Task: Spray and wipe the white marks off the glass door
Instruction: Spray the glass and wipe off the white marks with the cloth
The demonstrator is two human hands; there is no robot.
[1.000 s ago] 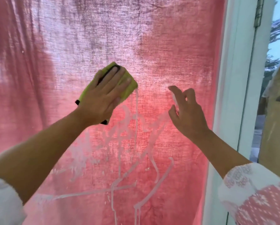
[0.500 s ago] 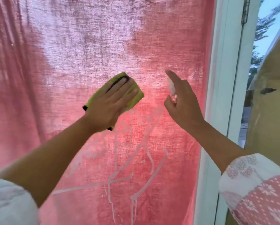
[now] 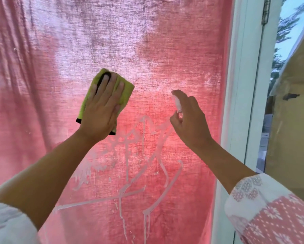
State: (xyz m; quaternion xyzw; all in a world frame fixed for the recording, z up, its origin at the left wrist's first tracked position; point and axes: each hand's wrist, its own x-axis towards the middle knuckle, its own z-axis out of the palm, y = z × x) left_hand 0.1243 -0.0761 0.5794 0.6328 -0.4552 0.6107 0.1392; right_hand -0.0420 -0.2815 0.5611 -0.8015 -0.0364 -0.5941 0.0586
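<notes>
Cloth (image 3: 125, 88) now turned upright, L hand (image 3: 102, 111) fingers flat on it; R hand (image 3: 190, 120) fingers clamped on sprayer (image 3: 177, 103).

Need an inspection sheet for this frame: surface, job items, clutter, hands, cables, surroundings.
Surface: glass door, pink curtain showing through it; white marks streaked and dripping across the lower middle.
Job's things: yellow-green cloth flat on the glass above the marks; small spray bottle, mostly hidden.
Clutter: nothing seen.
Grippers: left hand presses the cloth with straight fingers; right hand grips the spray bottle, index finger on top.
Cables: nothing seen.
Surroundings: white door frame at right; tree and sky beyond.
</notes>
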